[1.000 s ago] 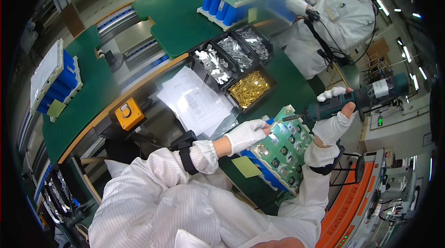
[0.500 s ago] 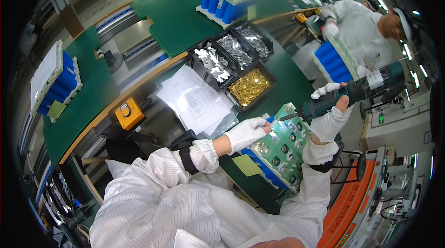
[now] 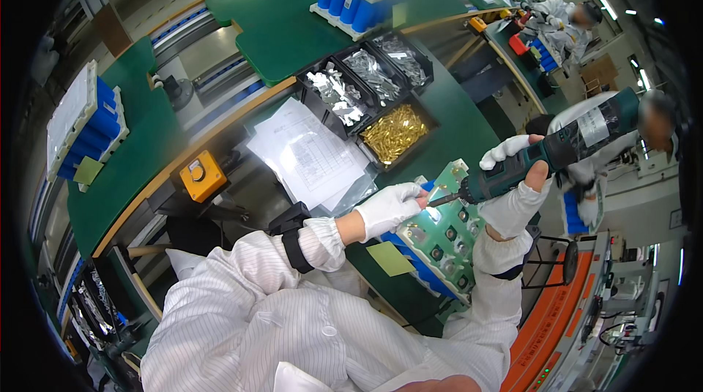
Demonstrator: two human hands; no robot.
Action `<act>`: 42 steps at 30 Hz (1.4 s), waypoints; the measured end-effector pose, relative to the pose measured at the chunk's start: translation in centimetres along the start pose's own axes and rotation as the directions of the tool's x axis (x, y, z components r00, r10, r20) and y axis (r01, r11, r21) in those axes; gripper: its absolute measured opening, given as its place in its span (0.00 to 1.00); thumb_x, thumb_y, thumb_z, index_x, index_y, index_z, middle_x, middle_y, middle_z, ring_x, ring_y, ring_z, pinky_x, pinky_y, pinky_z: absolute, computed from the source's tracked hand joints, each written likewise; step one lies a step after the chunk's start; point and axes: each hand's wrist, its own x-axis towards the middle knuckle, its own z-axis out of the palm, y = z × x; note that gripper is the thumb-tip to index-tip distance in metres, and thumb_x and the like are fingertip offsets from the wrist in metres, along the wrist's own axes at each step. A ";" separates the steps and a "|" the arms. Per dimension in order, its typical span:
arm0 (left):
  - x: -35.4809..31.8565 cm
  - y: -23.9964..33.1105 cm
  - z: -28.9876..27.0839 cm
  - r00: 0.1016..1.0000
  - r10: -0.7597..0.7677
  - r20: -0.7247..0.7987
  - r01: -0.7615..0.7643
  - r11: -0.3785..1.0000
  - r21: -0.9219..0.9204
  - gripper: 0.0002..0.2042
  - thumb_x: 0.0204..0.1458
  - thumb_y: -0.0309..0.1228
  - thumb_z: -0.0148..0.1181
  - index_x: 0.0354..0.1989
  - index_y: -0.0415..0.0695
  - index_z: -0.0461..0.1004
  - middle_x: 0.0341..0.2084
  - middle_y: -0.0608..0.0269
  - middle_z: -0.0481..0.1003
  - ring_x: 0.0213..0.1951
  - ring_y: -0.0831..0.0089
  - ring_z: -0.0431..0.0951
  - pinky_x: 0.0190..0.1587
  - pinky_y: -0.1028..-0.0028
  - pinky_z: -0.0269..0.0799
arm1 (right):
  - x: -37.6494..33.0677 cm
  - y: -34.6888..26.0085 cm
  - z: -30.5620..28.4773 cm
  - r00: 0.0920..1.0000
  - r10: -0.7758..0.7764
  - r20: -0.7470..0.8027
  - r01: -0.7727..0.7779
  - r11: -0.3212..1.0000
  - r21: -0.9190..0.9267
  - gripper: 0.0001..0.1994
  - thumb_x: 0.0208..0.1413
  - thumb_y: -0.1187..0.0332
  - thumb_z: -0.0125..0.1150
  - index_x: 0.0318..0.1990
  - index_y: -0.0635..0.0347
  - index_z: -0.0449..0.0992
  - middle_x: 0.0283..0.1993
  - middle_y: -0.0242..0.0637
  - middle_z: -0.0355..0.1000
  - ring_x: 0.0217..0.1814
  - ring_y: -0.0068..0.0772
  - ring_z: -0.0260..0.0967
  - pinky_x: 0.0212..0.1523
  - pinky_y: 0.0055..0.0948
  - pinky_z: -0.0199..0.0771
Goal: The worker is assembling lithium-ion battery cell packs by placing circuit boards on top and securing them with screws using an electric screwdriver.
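Observation:
My right hand [image 3: 516, 187], in a white glove with bare fingertips, is wrapped round a dark green power screwdriver [image 3: 545, 165]. Its long bit points left and down at the upper left part of a green plate [image 3: 458, 238] with round openings. That plate tops a block of blue cells [image 3: 421, 272], tilted in view. At the plate's left edge, close to the bit's tip, my left hand [image 3: 392, 210] has thumb and fingers pinched together; whatever lies between them is too small to name. A yellow-green paper note [image 3: 391, 259] sticks out beside the block, below my left hand.
Black bins hold brass-coloured screws [image 3: 395, 133] and silver metal strips [image 3: 337, 97]. Printed sheets [image 3: 311, 158] lie left of them. An orange button box [image 3: 203, 175] sits at the bench edge. More blue-cell blocks [image 3: 95, 128] stand on green tables. A co-worker [image 3: 615, 150] is at the right.
The screwdriver and my right hand have shifted slightly left and down, bringing the bit's tip nearer my left fingers. The co-worker carrying a blue-cell block has moved right, uncovering another person farther back.

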 end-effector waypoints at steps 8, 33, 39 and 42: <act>0.8 -0.8 0.4 0.997 0.066 -0.031 -0.067 0.997 -0.037 0.17 0.59 0.40 0.54 0.50 0.40 0.72 0.24 0.72 0.69 0.23 0.84 0.64 0.26 0.79 0.62 | 0.1 -0.3 0.2 0.999 -0.034 0.032 0.034 0.999 -0.001 0.26 0.59 0.53 0.60 0.56 0.58 0.60 0.42 0.38 0.66 0.38 0.33 0.67 0.38 0.37 0.74; -0.8 4.3 -0.4 0.876 0.460 -0.143 -0.421 0.875 0.238 0.26 0.57 0.46 0.57 0.56 0.39 0.67 0.41 0.63 0.72 0.42 0.76 0.71 0.48 0.74 0.68 | -1.1 -0.7 2.2 0.997 0.064 0.037 -0.069 0.988 0.141 0.33 0.55 0.47 0.61 0.58 0.60 0.58 0.47 0.41 0.66 0.44 0.40 0.70 0.44 0.43 0.75; -2.8 4.8 -1.7 0.948 0.256 -0.189 -0.200 0.941 0.272 0.28 0.54 0.44 0.60 0.59 0.42 0.62 0.31 0.62 0.72 0.31 0.76 0.73 0.35 0.75 0.70 | 1.5 -3.2 0.5 0.794 0.513 0.327 0.132 0.380 -0.916 0.09 0.55 0.65 0.60 0.34 0.62 0.73 0.27 0.44 0.71 0.29 0.42 0.72 0.32 0.34 0.72; -3.0 3.1 -1.8 0.959 0.080 -0.270 -0.062 0.995 0.076 0.22 0.56 0.42 0.59 0.51 0.39 0.67 0.24 0.66 0.69 0.25 0.81 0.69 0.28 0.78 0.65 | 1.1 -2.8 0.7 0.572 0.758 0.313 0.340 0.128 -0.932 0.06 0.53 0.66 0.59 0.34 0.56 0.74 0.26 0.42 0.74 0.31 0.45 0.74 0.32 0.38 0.73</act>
